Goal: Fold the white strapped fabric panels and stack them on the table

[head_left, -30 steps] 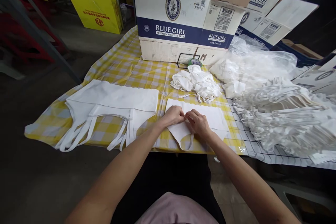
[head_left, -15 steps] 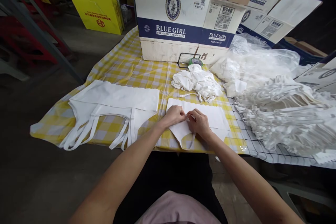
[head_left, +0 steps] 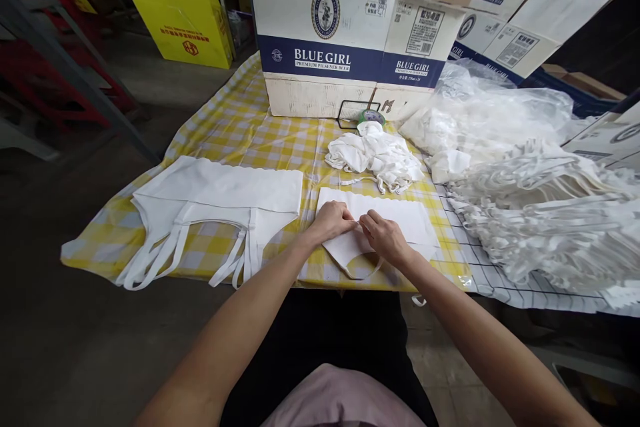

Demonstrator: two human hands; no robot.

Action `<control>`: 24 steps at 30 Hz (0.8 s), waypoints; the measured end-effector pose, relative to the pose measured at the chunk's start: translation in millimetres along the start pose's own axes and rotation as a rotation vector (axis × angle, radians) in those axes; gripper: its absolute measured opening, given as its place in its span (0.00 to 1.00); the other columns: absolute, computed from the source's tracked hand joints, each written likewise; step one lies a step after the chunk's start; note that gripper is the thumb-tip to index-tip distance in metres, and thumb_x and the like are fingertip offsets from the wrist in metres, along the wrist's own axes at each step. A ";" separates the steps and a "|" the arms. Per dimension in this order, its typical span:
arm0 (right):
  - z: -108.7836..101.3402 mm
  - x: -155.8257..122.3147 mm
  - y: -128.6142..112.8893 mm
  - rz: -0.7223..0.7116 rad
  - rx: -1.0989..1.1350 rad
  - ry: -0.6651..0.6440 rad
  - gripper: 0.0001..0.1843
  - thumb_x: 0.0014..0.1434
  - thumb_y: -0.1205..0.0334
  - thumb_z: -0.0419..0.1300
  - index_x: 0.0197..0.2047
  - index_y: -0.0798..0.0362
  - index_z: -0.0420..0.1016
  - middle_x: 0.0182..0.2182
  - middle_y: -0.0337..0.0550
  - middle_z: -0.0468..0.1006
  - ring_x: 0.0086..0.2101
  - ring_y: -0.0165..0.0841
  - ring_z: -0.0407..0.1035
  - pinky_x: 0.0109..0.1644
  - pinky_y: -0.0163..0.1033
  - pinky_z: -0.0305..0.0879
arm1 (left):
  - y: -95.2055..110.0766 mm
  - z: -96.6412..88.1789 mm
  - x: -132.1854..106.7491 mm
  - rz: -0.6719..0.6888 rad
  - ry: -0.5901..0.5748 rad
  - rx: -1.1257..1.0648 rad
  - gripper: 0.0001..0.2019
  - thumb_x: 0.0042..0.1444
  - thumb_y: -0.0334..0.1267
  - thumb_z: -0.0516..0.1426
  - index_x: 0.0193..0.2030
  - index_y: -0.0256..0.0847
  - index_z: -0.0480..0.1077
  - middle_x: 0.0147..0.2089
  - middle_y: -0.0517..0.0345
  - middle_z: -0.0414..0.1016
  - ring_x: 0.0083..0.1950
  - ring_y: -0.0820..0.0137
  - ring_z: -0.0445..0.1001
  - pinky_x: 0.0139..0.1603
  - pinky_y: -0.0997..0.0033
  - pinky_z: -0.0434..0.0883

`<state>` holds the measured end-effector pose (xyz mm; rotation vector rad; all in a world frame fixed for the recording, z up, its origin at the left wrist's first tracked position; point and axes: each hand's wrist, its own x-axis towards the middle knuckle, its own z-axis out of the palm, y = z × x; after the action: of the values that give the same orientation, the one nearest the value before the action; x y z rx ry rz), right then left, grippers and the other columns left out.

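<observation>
A white camisole (head_left: 413, 217) with a scalloped edge lies flat at the table's front edge, its straps toward me. My left hand (head_left: 333, 221) is closed in a pinch on it, near the middle, where a strap meets the cloth. Right beside, my right hand (head_left: 385, 238) pinches the strap end, fingertips almost touching the left ones; the exact bit between them is too small to make out. The strap (head_left: 367, 276) loops down below the right hand. Left of my hands, several white camisoles (head_left: 225, 187) lie stacked, straps hanging over the edge.
A crumpled heap of white garments (head_left: 375, 157) lies behind my hands. Large piles of white garments (head_left: 545, 213) and clear plastic bags (head_left: 495, 107) fill the right side. A beer carton (head_left: 320, 20), a tape roll (head_left: 371, 118) and a black wire stand (head_left: 345, 115) stand at the back.
My right hand has turned slightly and shifted a little right, and the strap below it has swung rightward. My left hand keeps its pinch in place.
</observation>
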<state>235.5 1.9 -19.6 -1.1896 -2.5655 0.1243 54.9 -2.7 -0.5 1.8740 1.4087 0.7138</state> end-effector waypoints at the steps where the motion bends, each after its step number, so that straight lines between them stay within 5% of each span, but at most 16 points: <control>1: -2.0 -0.2 -0.3 0.006 0.000 -0.007 0.10 0.59 0.67 0.49 0.33 0.53 0.71 0.31 0.43 0.71 0.24 0.29 0.62 0.25 0.34 0.48 | 0.7 -0.7 -0.2 -0.002 -0.005 -0.003 0.10 0.46 0.39 0.55 0.26 0.36 0.76 0.30 0.57 0.74 0.30 0.72 0.69 0.29 0.75 0.61; 7: -12.3 -10.7 -12.8 0.171 0.092 0.019 0.09 0.60 0.63 0.50 0.34 0.51 0.70 0.26 0.39 0.73 0.24 0.30 0.65 0.27 0.33 0.54 | 4.9 -3.0 -3.5 -0.012 -0.030 -0.010 0.09 0.47 0.37 0.56 0.29 0.37 0.77 0.32 0.57 0.76 0.33 0.71 0.71 0.33 0.75 0.64; 12: -26.1 -42.8 -46.5 0.443 0.481 -0.032 0.07 0.57 0.59 0.54 0.39 0.49 0.69 0.19 0.34 0.68 0.20 0.30 0.63 0.24 0.33 0.55 | 1.5 -10.5 -15.8 0.056 -0.086 -0.001 0.09 0.47 0.36 0.56 0.33 0.41 0.77 0.38 0.56 0.74 0.44 0.66 0.69 0.42 0.73 0.65; 17: -26.5 -87.7 -90.0 0.504 0.791 -0.043 0.14 0.57 0.59 0.55 0.48 0.48 0.64 0.25 0.37 0.71 0.27 0.34 0.67 0.34 0.38 0.63 | -6.5 -31.0 -25.8 0.087 -0.229 0.013 0.11 0.49 0.38 0.57 0.40 0.44 0.75 0.47 0.58 0.71 0.48 0.66 0.68 0.49 0.70 0.63; 21: -13.1 -120.7 -113.5 0.594 0.841 0.020 0.15 0.58 0.58 0.54 0.49 0.43 0.64 0.32 0.41 0.73 0.34 0.38 0.68 0.41 0.43 0.64 | -9.5 -35.3 -21.5 -0.008 -0.143 0.077 0.11 0.51 0.39 0.55 0.39 0.42 0.75 0.44 0.56 0.71 0.45 0.66 0.69 0.47 0.70 0.65; 24: -4.1 -138.8 -124.0 0.533 0.951 0.053 0.17 0.58 0.60 0.53 0.51 0.38 0.63 0.36 0.42 0.74 0.39 0.39 0.68 0.46 0.46 0.64 | -9.1 -30.3 -13.0 -0.068 -0.089 0.144 0.12 0.51 0.39 0.53 0.38 0.41 0.75 0.39 0.56 0.72 0.40 0.68 0.70 0.41 0.71 0.66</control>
<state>230.5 -184.2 -23.6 -1.3407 -1.6632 1.2308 23.0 -7.8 10.8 1.9319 1.4926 0.5016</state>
